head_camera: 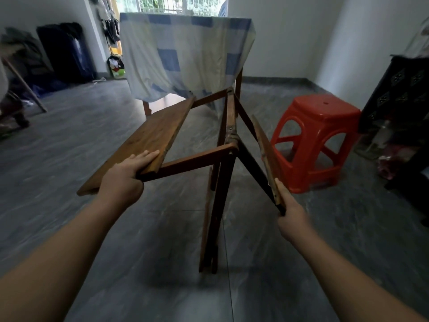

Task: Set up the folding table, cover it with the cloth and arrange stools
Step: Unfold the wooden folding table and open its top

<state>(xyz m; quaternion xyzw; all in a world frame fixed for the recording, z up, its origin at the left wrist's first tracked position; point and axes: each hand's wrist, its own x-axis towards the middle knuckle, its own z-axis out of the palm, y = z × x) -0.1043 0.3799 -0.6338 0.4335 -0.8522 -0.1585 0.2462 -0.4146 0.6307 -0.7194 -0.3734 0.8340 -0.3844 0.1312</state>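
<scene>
The wooden folding table [218, 163] stands half-unfolded on the grey tiled floor [81, 140]. The left hand [125, 177] grips the near end of its raised left leaf [148, 138], fingers flat on top, while the right hand [292, 217] clasps the near corner of the hanging right leaf [267, 156]. A red plastic stool [318, 138] sits just right of it, with a blue-checked cloth [185, 54] draped over another table behind.

At your ten o'clock a dark suitcase [66, 52] leans on the white wall, clothes [109, 22] hanging just beside it. A barred window [171, 4] sits at twelve. A black patterned crate [401, 89] stands at three.
</scene>
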